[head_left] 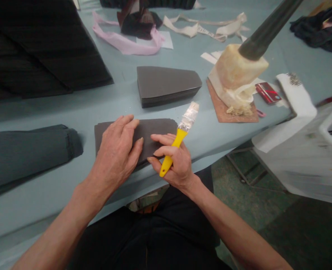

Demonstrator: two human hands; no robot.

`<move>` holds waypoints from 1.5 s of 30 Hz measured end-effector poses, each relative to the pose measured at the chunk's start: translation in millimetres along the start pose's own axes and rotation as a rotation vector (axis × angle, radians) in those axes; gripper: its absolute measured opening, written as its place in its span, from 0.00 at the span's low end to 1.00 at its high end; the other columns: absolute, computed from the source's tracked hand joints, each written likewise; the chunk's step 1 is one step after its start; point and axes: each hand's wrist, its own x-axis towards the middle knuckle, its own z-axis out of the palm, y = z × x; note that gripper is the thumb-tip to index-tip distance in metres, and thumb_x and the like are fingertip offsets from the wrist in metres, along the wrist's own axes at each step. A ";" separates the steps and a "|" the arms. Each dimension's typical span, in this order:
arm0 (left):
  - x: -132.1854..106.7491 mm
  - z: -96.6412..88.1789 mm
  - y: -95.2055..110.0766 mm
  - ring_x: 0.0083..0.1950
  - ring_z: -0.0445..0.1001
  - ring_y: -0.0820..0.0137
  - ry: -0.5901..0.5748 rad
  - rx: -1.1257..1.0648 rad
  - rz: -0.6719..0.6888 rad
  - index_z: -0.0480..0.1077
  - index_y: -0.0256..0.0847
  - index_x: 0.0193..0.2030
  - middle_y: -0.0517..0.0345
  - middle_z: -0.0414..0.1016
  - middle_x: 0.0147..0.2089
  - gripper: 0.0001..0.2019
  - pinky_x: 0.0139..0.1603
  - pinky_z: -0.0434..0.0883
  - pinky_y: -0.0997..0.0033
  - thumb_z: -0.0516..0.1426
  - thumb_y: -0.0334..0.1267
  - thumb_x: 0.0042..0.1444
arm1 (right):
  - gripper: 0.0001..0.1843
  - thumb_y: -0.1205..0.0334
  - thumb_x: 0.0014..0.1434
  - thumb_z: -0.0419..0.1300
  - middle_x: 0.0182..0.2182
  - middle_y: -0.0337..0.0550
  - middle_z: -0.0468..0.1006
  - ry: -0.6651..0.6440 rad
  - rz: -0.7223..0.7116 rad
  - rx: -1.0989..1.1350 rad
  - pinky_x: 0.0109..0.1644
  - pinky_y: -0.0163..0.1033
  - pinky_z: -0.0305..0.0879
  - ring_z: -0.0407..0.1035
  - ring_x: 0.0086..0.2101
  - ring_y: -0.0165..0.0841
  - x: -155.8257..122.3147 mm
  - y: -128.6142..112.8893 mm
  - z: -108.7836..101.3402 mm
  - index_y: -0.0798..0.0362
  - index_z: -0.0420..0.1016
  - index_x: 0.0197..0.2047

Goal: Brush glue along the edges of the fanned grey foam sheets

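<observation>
My left hand [117, 152] lies flat with fingers spread on a dark grey fabric piece [157, 129] at the near edge of the blue-grey table [70, 108]. My right hand [175, 161] is closed round the yellow handle of a paintbrush [179, 137], whose pale bristles point up and away to the right. Its fingertips rest at the fabric piece's right end. Behind it lies a stack of similar dark grey pieces [166, 85].
A lump of yellowish glue with a dark stick [240, 73] stands on a brown board [227, 110] at right. A folded grey cloth [27, 153] lies left, black fabric [42, 45] back left, pink and cream strips [126, 41] at the back. A white frame [303, 150] stands beside the table.
</observation>
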 end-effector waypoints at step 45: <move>-61.7 -23.5 -11.5 0.78 0.70 0.39 0.254 -0.227 -0.359 0.67 0.36 0.77 0.31 0.70 0.77 0.38 0.79 0.67 0.28 0.53 0.61 0.71 | 0.15 0.46 0.70 0.61 0.54 0.53 0.88 -0.102 0.610 -0.200 0.59 0.55 0.78 0.83 0.52 0.49 4.3 21.1 -33.7 0.47 0.74 0.52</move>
